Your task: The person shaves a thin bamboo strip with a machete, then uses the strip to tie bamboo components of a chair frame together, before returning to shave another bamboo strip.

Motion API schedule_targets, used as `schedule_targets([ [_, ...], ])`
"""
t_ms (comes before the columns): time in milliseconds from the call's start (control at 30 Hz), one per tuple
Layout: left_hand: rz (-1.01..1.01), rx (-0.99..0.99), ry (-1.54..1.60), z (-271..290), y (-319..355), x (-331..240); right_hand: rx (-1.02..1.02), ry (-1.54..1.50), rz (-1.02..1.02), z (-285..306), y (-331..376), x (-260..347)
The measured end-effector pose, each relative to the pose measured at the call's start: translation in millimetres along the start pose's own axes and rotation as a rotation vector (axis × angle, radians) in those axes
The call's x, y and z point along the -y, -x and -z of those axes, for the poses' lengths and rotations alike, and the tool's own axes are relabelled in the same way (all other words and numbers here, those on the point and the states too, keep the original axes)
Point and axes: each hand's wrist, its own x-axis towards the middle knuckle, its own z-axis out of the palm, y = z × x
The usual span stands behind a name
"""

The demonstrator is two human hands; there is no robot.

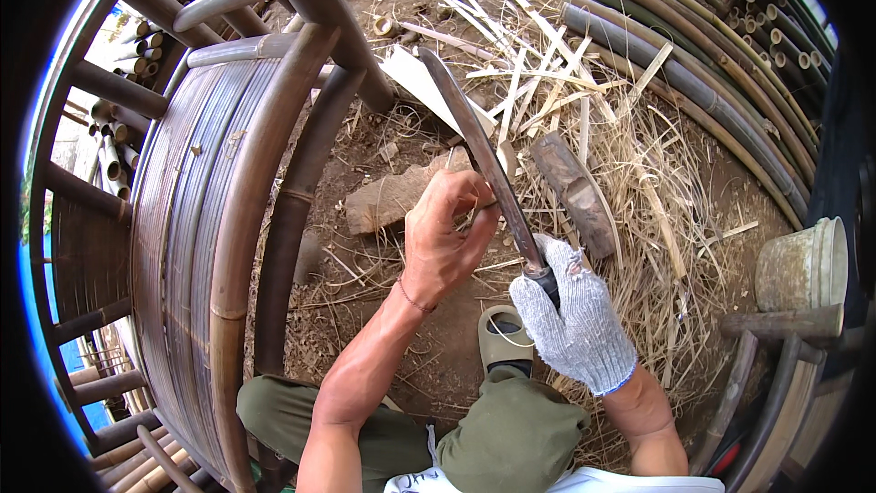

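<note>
1. Right hand (pixel 573 315), in a white knit glove, is clenched on the handle of a long machete (pixel 484 160).
2. Left hand (pixel 447 233), bare, pinches a thin bamboo sliver (pixel 476 213) against the blade.
3. Bamboo chair (pixel 228 201) stands just left; shavings (pixel 630 183) litter the ground.

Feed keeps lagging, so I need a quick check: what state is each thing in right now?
Long dark-bladed knife: held, blade pointing away.
Right hand in white knit glove: closed on the knife handle.
Bare left hand: pinching a thin bamboo sliver against the blade.
Curved slatted bamboo chair: lying on its side.
Grey bucket: upright.
Bamboo poles: stacked on the ground.
</note>
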Motion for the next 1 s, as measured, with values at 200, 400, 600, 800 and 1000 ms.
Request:
schedule_targets([
  [200, 0.098, 0.094, -0.214, 9.1, -8.4, -15.1, 0.082, 0.064, -0.133, 7.7, -8.5, 12.7],
  [400, -0.321, 0.082, -0.55, 53.0, -101.1, -116.7, 0.064, 0.265, -0.013, 5.5, -14.3, 10.3],
  [600, -0.274, 0.505, -0.648, -13.6, -124.0, -24.9, 0.044, 0.325, 0.052, -11.9, -26.2, 1.6],
  [800, -0.346, 0.646, -0.735, -23.5, -122.6, -14.3, 0.085, 0.149, -0.043, 7.0, -34.7, -10.5],
  [1000, -0.332, 0.557, -0.781, -43.0, -134.5, 5.4, 0.109, 0.844, -0.035, 30.4, -55.1, -3.4],
])
